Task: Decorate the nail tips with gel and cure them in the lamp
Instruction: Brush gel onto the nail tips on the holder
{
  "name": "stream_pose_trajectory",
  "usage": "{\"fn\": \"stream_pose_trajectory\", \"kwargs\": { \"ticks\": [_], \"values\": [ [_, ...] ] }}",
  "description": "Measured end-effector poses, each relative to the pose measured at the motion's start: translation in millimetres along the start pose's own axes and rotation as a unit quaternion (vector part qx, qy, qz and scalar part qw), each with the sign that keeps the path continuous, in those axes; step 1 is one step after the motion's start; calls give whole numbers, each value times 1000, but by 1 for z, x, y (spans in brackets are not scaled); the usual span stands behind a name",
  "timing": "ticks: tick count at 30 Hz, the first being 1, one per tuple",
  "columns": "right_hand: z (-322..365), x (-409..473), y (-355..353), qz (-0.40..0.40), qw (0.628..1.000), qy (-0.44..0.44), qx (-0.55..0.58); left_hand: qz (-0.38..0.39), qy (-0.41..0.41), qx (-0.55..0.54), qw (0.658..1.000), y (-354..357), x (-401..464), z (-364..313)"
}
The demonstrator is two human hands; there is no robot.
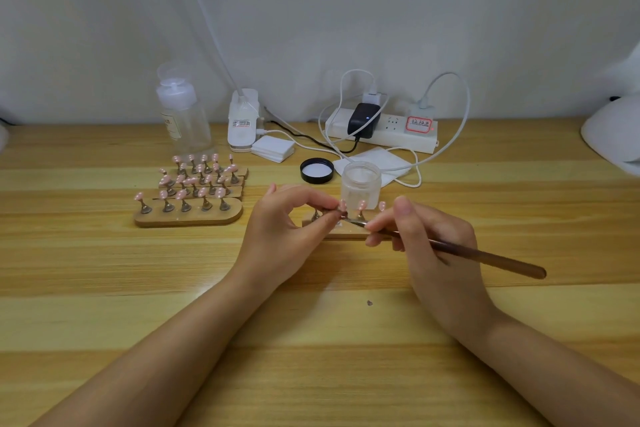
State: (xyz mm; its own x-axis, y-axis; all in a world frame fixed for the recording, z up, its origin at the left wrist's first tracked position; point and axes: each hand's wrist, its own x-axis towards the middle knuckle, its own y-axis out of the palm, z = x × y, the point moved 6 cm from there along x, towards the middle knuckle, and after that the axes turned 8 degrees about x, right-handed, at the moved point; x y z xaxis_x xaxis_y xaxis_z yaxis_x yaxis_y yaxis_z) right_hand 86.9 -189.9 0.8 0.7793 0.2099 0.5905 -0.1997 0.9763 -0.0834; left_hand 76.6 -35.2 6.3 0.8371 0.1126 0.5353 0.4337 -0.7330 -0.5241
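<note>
Hands met over a wooden stand [341, 236] near the middle of the table [104, 288]. The left hand [277, 229] pinched the small metal holder of one pink nail tip [343, 205] between thumb and fingertips, just above the stand. The right hand [426, 239] gripped a brown-handled brush [485, 256] like a pen, its tip touching or nearly touching that held nail tip. Two more pink tips stood on the stand between the hands. A frosted gel jar [361, 184] sat just behind them, its black lid [317, 170] beside it. Four filled stands [190, 191] lay left of the left hand. The white lamp [613, 135] sat at the far right edge, well apart.
</note>
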Motion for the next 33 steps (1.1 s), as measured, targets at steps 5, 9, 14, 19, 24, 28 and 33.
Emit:
{"fn": "stream_pose_trajectory", "kwargs": {
  "ticks": [5,9,14,19,24,28,33],
  "values": [
    [8,-1,-6,-36,998,-41,12,-2,8,-14,1000,0,0,-1],
    [8,1,-12,-55,996,-45,51,3,17,-23,1000,1,1,-4],
    [3,3,-7,-23,999,6,41,13,28,-3,1000,3,1,-2],
    [5,4,-3,0,1000,14,-17,18,15,-4,1000,4,1,-1],
    [1,4,-3,-7,999,36,-6,23,12,-5,1000,4,1,-1],
    [1,3,-2,-4,999,32,-9,22,7,-11,1000,4,0,0],
    [4,1,-3,-14,1000,-1,-1,10,13,-16,1000,3,1,0]
  ]
}}
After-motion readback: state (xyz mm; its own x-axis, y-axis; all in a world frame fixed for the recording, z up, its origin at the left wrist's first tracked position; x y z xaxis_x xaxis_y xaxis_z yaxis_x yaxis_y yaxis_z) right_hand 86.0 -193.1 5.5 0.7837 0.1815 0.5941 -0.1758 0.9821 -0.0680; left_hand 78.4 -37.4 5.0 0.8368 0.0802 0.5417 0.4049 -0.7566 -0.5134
